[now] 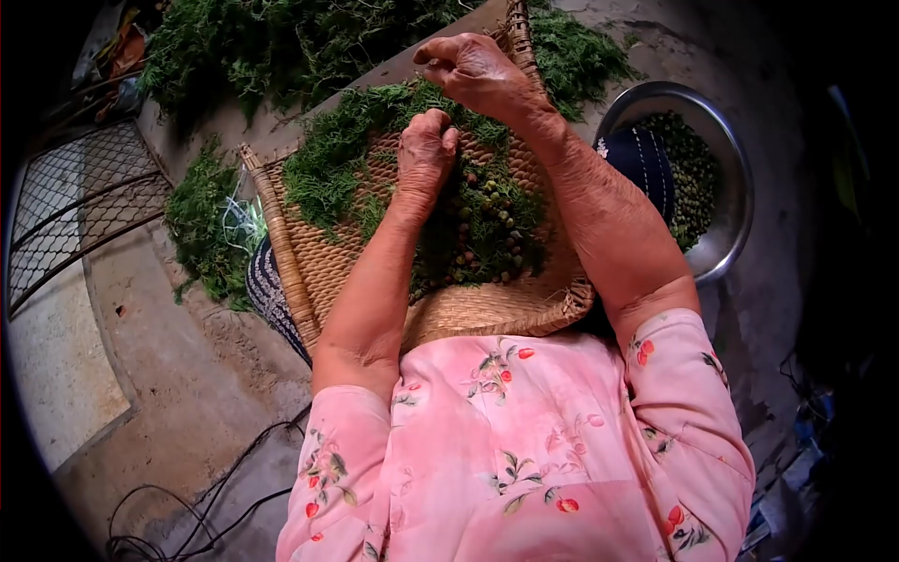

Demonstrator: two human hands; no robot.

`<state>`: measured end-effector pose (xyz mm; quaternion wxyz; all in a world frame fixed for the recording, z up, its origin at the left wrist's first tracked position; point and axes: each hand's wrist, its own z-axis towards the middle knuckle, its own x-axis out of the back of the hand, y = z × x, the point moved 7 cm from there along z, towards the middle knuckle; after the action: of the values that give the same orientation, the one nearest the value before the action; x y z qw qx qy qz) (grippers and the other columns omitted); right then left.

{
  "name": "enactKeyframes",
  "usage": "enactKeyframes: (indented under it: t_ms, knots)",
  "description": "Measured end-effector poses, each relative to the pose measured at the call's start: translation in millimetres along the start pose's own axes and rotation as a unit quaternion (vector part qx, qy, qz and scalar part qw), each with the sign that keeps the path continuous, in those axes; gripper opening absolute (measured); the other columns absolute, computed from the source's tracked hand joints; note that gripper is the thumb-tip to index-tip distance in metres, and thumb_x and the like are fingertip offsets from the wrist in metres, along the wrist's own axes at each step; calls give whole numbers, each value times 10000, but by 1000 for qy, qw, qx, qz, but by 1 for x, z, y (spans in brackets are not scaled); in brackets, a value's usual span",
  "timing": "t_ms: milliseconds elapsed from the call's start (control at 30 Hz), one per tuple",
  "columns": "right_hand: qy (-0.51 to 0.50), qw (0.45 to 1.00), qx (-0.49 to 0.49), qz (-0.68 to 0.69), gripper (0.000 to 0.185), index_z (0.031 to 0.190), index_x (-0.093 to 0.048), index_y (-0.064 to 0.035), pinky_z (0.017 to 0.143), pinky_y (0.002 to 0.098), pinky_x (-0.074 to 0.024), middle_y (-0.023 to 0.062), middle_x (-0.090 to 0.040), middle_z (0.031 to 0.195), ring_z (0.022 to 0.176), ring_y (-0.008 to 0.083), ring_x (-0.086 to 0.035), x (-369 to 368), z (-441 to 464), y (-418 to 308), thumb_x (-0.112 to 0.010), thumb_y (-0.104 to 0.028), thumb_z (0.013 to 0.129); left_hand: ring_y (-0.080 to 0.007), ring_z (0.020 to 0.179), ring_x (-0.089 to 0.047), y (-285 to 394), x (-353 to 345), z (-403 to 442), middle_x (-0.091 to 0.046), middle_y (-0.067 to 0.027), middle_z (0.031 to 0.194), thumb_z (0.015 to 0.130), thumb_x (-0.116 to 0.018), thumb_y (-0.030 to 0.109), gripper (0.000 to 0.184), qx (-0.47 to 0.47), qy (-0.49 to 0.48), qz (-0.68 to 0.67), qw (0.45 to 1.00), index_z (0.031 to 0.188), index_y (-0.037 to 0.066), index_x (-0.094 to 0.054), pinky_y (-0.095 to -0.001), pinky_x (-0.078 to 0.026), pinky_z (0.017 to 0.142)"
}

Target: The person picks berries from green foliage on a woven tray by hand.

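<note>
Concrete floor [197, 365], stained, w/ 1 wire-mesh panel [84, 178] at far left & several loops of black cable [201, 525] near left. Greens on floor: 1 big pile [272, 51] at far side, 1 smaller clump [211, 225] left, plus some sprigs [581, 61] far right.

Containers: 2. No. 1, woven tray [468, 314], directly in front of pink floral shirt [524, 421]; holds feathery green sprigs [323, 173], mostly far & left, and lots of small round pods [492, 220] right of ctr, too many to count. No. 2, metal basin [732, 211], right of tray, w/ a heap of small green pods [691, 178], uncountable too.

Hands: 2. Left hand [429, 155] over tray's far-middle part, fingers curled in; can't tell if anything's in it. Tray pods lie to its right & nearer. Right hand [482, 73] farther out, by tray's far right rim, fingers bent; can't tell re: grip. Tray pods sit well on near side of it.
</note>
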<state>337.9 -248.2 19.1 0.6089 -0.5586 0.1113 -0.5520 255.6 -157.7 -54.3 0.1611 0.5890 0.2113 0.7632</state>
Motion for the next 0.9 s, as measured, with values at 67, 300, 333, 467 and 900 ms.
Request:
enactKeyframes:
  t_ms: [67, 300, 333, 467, 900]
  knots:
    - [23, 996, -41, 69, 225, 1010, -648, -23, 762, 354, -515, 160, -658, 930, 839, 262, -652, 4, -1, 1, -572, -113, 818, -250, 664, -577, -17, 2, -3, -596, -112, 757, 765, -630, 129, 169, 92, -11, -125, 988, 896, 28, -593, -366, -482, 638]
    - [18, 998, -34, 50, 238, 1005, -644, -4, 762, 351, -513, 178, -653, 944, 844, 259, -649, 7, -2, -2, -582, -143, 822, -140, 628, -556, -43, -9, -31, -599, -79, 769, 832, -580, 117, 130, 351, -71, -761, 540, 929, 31, -584, -200, -432, 457]
    - [18, 998, -34, 50, 238, 1005, -644, -4, 762, 351, -513, 178, -653, 944, 844, 259, -649, 6, -1, -1, -582, -143, 822, -145, 634, -558, -38, -2, -33, -598, -80, 768, 834, -576, 120, 133, 362, -32, -748, 556, 933, 31, -581, -206, -438, 467]
    - [-4, 1000, -12, 4, 273, 1080, -611, -29, 732, 312, -525, 111, -658, 939, 819, 193, -638, 3, -1, -3, -585, -201, 870, -135, 637, -568, -41, 2, -35, -607, -63, 782, 840, -576, 117, 115, 376, -6, -681, 628, 934, 50, -579, -224, -464, 511]
    - [6, 1000, -11, 29, 223, 1001, -646, -29, 769, 366, -512, 167, -652, 937, 861, 286, -639, 1, 0, -4, -585, -146, 821, -116, 696, -568, -45, 26, -30, -633, -23, 785, 775, -647, 135, 182, 211, -43, -97, 972, 920, 25, -639, -267, -476, 659]
